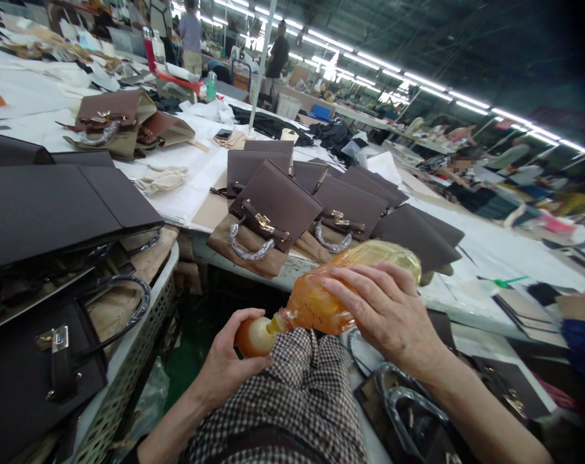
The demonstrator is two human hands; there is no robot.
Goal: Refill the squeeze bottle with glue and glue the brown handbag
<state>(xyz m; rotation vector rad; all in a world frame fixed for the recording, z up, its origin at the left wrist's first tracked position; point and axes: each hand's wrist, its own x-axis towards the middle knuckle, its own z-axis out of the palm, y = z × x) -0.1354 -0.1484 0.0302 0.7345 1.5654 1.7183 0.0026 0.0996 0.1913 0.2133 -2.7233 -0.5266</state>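
My right hand [389, 309] is wrapped over a large clear plastic bottle [316, 293] of orange-yellow liquid. The bottle lies tilted, its neck pointing down and left with a red ring round it. A small round container [254, 336], orange at its side and pale on top, sits in my left hand [225, 354], fingers and thumb closed about it. The bottle's mouth meets the top of this container; whether liquid is flowing I cannot tell. Both are above my checked lap. Just beyond the bottle, brown handbags [278, 206] with plastic-wrapped handles lie on the table.
At my left stands a plastic crate [142, 335] with dark handbags [31, 361] on it. More bags with wrapped handles [399, 393] are low at right. Reddish-brown bags [113, 122] and a white glove [162, 179] lie on the table. A co-worker's sleeve [582, 341] shows at right.
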